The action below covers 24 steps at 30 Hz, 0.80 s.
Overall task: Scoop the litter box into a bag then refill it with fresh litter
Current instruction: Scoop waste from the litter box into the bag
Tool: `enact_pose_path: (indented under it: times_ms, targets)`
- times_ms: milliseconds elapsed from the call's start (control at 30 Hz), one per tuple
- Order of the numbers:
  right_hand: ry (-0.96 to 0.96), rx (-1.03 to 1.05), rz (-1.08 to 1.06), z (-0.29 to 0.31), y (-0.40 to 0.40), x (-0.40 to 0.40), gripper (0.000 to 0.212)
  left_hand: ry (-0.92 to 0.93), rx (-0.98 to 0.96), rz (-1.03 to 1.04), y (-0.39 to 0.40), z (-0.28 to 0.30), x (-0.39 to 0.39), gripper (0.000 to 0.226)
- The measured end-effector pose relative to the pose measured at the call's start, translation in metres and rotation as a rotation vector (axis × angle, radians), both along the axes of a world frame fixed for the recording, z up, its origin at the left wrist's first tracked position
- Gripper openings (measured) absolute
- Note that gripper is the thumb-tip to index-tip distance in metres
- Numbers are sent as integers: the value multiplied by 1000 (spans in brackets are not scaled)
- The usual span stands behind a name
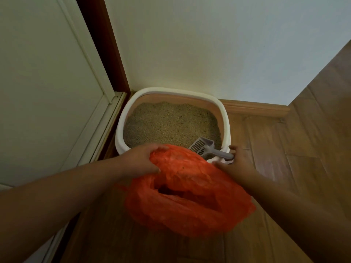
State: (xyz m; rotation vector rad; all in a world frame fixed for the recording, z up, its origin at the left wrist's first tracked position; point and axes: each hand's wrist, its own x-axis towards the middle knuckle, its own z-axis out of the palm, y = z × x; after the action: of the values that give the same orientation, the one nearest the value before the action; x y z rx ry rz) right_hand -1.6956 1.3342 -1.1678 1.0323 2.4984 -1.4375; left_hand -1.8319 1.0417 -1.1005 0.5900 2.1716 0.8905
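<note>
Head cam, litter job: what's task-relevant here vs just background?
In play:
orange plastic bag, gripped by left hand
grey slotted plastic scoop, handle at right hand
white oval litter box with tan litter

Background:
white door
wooden skirting board

The scene is dim and warm, with soft light and no glare. The white painted wall (209,44) looks brighter at the far right. The near forearms are dark and slightly blurred. Straight lines bend at the edges, as the white door frame (89,59).
</note>
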Motion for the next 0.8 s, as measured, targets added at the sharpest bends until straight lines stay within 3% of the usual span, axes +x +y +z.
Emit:
enact_pose_path:
  times_ms: [133, 233, 300, 400, 533, 600, 667, 800]
  targets:
    - [-146, 87, 178, 11, 10, 19, 128, 53, 31, 31, -2, 2, 4, 82]
    - [-434, 207, 341, 22, 17, 23, 127, 50, 12, 29, -4, 6, 7, 93]
    - [-606, 346, 416, 35, 15, 22, 93, 97, -67, -17, -2, 15, 7, 89]
    - [-687, 474, 552, 58, 8, 11, 28, 259, -237, -144, 6, 38, 0, 56]
    - [-506, 474, 467, 112, -1, -13, 21, 393, -585, -362, 20, 76, -12, 36]
    - [-387, 422, 364, 144, -9, -18, 21, 457, -724, -358, 26, 98, -10, 29]
    - [-292, 370, 260, 172, -19, -17, 27, 464, -715, -246, 31, 117, -5, 25]
    - [-227, 309, 92, 202, -38, 3, 49, 349, -482, 17, 30, 145, 13, 35]
